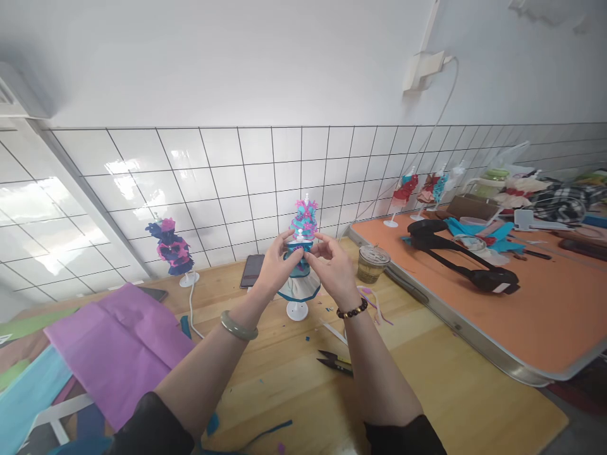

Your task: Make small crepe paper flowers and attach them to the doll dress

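Observation:
A small white mannequin stand (297, 309) wearing a teal and white paper dress (300, 284) rises from the wooden table (427, 392) in front of me. My left hand (277, 264) pinches the dress at the bodice from the left. My right hand (332, 262) pinches the same spot from the right. Both sets of fingers are closed on the teal fabric near the top. Behind it stands a second mannequin in a blue and pink flowered dress (304, 220).
Black thread snips (336, 362) lie near my right forearm. A phone (252, 270), a glass jar (372, 263), a purple-dressed mannequin (171, 249), purple paper sheets (118, 347). An orange folding table (521, 316) at right carries black bags, fabric scraps and more mannequins.

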`<action>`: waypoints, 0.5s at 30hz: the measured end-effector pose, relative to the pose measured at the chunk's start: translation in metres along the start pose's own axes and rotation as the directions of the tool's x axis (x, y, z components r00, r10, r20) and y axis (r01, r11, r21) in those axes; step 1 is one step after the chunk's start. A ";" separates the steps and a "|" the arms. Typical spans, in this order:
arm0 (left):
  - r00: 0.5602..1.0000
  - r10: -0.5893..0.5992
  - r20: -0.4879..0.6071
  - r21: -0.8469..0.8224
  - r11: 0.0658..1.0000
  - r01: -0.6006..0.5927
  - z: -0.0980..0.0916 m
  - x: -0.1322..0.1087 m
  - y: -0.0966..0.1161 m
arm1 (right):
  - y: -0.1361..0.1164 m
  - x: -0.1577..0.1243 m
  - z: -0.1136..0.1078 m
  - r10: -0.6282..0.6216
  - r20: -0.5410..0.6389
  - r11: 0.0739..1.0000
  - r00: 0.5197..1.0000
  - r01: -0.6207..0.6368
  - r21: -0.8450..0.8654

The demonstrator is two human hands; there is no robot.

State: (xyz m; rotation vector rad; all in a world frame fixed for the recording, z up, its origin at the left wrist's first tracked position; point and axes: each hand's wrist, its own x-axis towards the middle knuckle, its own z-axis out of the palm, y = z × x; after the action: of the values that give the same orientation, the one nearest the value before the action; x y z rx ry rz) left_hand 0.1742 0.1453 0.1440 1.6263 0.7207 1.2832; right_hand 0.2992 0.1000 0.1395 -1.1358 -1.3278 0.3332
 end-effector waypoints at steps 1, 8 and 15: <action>1.000 -0.001 -0.013 0.014 1.000 0.001 0.001 0.001 0.001 | 0.000 0.000 0.000 -0.005 -0.001 1.000 1.000 0.005 -0.003; 0.999 -0.018 -0.037 0.170 0.985 0.024 0.002 0.004 0.005 | -0.002 -0.001 0.000 -0.025 0.004 1.000 1.000 0.026 -0.016; 0.999 -0.003 -0.035 0.226 0.974 0.011 0.001 0.005 0.003 | -0.003 -0.001 -0.001 -0.017 0.008 1.000 1.000 0.017 -0.012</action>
State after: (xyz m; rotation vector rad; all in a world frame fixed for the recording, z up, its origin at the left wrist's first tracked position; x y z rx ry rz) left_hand 0.1763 0.1484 0.1486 1.7851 0.9209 1.2626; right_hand 0.2989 0.0979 0.1415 -1.1343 -1.3475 0.3181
